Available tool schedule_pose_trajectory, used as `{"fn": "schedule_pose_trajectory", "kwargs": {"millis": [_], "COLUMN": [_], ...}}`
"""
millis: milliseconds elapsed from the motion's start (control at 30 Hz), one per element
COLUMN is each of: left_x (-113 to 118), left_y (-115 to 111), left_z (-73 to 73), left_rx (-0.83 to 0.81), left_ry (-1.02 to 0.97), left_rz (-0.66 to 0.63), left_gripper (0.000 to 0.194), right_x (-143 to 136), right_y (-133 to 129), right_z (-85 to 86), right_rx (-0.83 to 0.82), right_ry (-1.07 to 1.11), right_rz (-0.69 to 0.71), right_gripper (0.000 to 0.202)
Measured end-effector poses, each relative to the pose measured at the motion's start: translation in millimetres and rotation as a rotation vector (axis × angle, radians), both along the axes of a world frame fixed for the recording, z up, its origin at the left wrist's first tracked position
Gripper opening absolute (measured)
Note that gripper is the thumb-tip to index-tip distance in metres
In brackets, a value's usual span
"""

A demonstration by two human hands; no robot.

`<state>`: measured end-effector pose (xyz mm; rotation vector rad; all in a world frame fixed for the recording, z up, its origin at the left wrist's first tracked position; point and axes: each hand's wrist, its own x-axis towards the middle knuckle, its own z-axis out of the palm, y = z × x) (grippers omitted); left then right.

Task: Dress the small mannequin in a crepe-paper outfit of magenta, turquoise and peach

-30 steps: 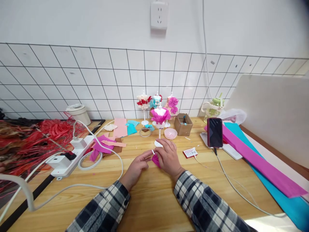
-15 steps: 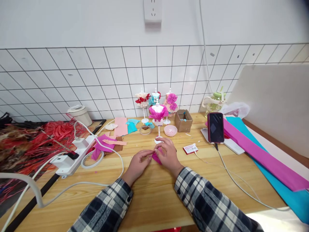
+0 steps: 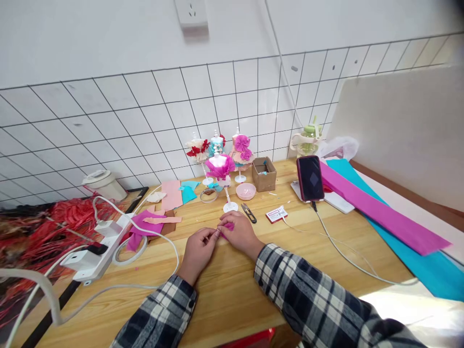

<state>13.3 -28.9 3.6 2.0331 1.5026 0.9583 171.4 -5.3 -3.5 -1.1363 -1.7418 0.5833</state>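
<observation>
My left hand (image 3: 199,251) and my right hand (image 3: 241,234) meet fingertip to fingertip low over the wooden table. Pinched between them is a small piece of magenta crepe paper (image 3: 227,228), mostly covered by my right fingers. Both hands are closed on it. Just beyond stands a white mini dress form (image 3: 219,166) with a magenta ruffle round its top. Behind it are three more small dress forms with paper outfits: one with red trim (image 3: 198,151), one in turquoise (image 3: 216,144) and one with pink rosettes (image 3: 242,147). Thread snips (image 3: 249,213) lie right of my right hand.
A pink bowl (image 3: 245,191), a cardboard box (image 3: 264,175), a tape ring (image 3: 209,195) and a thread card (image 3: 276,214) sit on the table. On the left are a power strip (image 3: 105,256), cables and paper scraps (image 3: 145,227). A phone (image 3: 310,179) and long paper sheets (image 3: 384,208) occupy the right.
My view has tilted and shifted right, so the scene sits further left. My fingers have drawn closer around the magenta paper, and the snips behind my right hand now show.
</observation>
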Motion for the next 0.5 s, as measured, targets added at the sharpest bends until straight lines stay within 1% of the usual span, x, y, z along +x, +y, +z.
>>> {"fn": "schedule_pose_trajectory", "kwargs": {"millis": [133,333,500], "left_x": [-4.4,-8.4,-9.2], "left_y": [2.0,6.2,6.6], "left_z": [-1.9,-4.4,-3.5], "left_rx": [0.036,0.093,0.111], "left_ry": [0.029,0.135,0.167], "left_rz": [0.028,0.029,0.041], "left_gripper": [0.028,0.029,0.030], "right_x": [-0.5,1.9,2.6], "right_y": [3.0,7.2,5.5], "right_z": [-3.4,-8.7,-8.9], "right_rx": [-0.029,-0.101,-0.038], "right_ry": [0.054,0.051,0.014], "right_rz": [0.022,0.139,0.160], "right_gripper": [0.005,0.012,0.016]}}
